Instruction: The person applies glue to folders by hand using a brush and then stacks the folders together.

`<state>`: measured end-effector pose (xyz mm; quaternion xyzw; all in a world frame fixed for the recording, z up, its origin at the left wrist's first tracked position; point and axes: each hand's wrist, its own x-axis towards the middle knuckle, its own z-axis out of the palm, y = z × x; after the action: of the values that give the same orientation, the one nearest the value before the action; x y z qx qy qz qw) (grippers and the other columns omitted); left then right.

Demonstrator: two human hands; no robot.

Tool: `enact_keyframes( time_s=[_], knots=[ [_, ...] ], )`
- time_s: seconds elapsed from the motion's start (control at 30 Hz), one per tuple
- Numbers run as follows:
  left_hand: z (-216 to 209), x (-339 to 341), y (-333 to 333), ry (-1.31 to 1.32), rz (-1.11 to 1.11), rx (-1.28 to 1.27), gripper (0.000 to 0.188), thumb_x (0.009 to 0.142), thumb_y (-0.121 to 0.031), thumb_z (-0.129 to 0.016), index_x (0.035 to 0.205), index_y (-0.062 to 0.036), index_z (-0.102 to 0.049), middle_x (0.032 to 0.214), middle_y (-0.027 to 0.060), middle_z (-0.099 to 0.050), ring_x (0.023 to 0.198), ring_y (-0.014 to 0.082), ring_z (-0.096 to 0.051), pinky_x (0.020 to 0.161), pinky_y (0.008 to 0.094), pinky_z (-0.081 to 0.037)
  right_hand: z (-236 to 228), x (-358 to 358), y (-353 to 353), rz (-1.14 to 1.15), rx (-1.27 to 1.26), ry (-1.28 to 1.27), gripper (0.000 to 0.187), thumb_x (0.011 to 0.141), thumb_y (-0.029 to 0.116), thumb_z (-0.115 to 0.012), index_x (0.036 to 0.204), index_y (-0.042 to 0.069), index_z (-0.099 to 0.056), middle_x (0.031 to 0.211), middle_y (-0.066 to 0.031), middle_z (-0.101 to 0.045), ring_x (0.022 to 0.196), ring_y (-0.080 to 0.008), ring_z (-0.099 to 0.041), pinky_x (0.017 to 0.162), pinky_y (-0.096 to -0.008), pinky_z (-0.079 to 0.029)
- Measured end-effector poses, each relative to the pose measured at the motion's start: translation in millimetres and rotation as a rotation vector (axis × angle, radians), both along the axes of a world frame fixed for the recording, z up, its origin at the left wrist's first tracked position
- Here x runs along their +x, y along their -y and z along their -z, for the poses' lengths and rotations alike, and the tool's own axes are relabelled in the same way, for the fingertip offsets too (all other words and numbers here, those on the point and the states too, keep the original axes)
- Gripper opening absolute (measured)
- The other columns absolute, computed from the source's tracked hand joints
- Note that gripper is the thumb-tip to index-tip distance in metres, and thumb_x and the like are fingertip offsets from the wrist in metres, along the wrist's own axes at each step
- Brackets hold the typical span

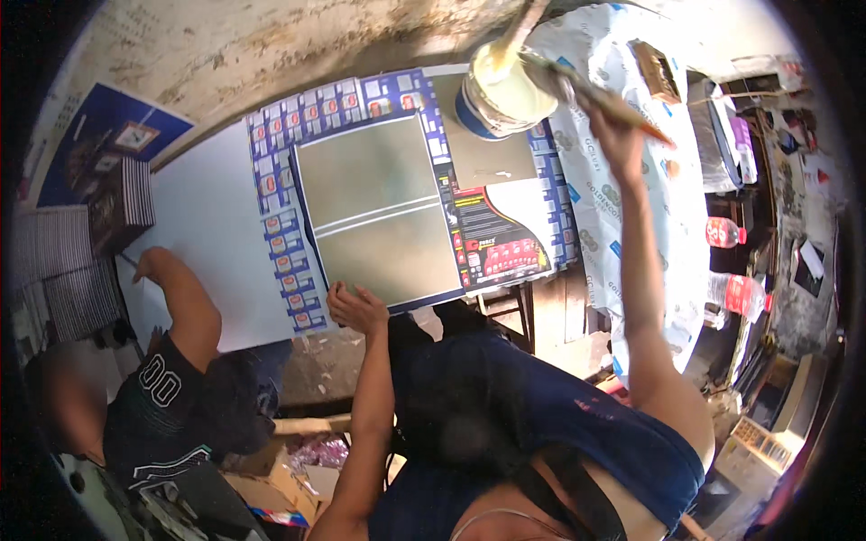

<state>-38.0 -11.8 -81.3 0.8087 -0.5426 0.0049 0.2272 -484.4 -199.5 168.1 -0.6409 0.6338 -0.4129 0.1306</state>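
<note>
Dark blue top [559,388] of the wearer, closest to the camera at the foot of the head view, with bare forearms stretched toward a work surface. Left hand [358,308] open, fingers parted and loosely curled, at the near edge of a grey-brown panel [374,180] crossed by a pale double line; nothing visibly gripped, and cannot tell how hard the touch. Panel lying flat on a blue printed sheet [280,243]. Right hand [618,135] closed around the handle of what looks like a brush [577,90], its far end at the rim of a tub [474,120] of cream-coloured paste [519,90]. Tub seemingly standing on a second board [478,153], behind and to the right of the panel, with a wooden stick [528,27] slanting up from its mouth. White printed wrapping [604,189] to the right; at far left, a co-worker's hand [147,266] over a pale sheet [198,207]. Possible trouble, judging by this layout: stray drips on board, wrapping or panel, from an overloaded brush; a tipped tub, from a knock against its rim or the stick; a crooked panel, from uneven pressure by the left fingers or a jolt from the co-worker's side.
</note>
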Motion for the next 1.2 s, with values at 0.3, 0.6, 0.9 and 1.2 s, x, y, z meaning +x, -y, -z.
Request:
enact_keyframes(
  time_s=[0.3, 0.6, 0.9, 1.2],
  knots=[
    [0, 9, -2, -0.160, 0.043, -0.097, 0.048, 0.101, -0.042, -0.033, 0.120, -0.0005, -0.049, 0.128, 0.0159, -0.048, 0.122, 0.0351, -0.043, 0.103, 0.0518, -0.027, -19, 19, 157, -0.266, 0.929, -0.226, 0.028, 0.085, 0.032, -0.074, 0.092, 0.005, -0.071, 0.069, -0.0049, -0.065, 0.053, -0.0118, -0.059, 0.048, -0.0260, -0.049],
    [-57, 77, 59, -0.733, 0.123, -0.386, 0.044, 0.101, -0.026, -0.042, 0.129, 0.0067, -0.046, 0.130, 0.0231, -0.045, 0.120, 0.0374, -0.043, 0.107, 0.0468, -0.029, -99, 15, 102, -0.020, 0.631, 0.071, 0.032, 0.091, 0.038, -0.068, 0.080, 0.008, -0.066, 0.060, 0.0043, -0.054, 0.046, -0.0034, -0.043, 0.043, -0.0194, -0.029],
    [-87, 34, 327, -0.065, 0.984, 0.564, 0.076, 0.098, -0.060, -0.021, 0.112, -0.0017, -0.067, 0.130, 0.0185, -0.058, 0.129, 0.0359, -0.047, 0.111, 0.0551, -0.029, 108, 258, -65, -0.647, 0.133, -0.225, 0.028, 0.074, -0.003, -0.068, 0.100, 0.007, -0.069, 0.099, -0.0077, -0.068, 0.097, -0.0269, -0.062, 0.085, -0.0392, -0.050],
    [-101, 25, 336, 0.174, 1.054, 0.967, 0.100, 0.089, -0.077, -0.007, 0.129, -0.0026, -0.060, 0.147, 0.0151, -0.045, 0.142, 0.0317, -0.033, 0.117, 0.0621, -0.011, 137, 381, -149, -0.714, 0.346, -0.223, 0.050, 0.069, 0.002, -0.065, 0.118, 0.013, -0.064, 0.102, -0.0097, -0.065, 0.093, -0.0287, -0.062, 0.082, -0.0406, -0.050]
  ],
)
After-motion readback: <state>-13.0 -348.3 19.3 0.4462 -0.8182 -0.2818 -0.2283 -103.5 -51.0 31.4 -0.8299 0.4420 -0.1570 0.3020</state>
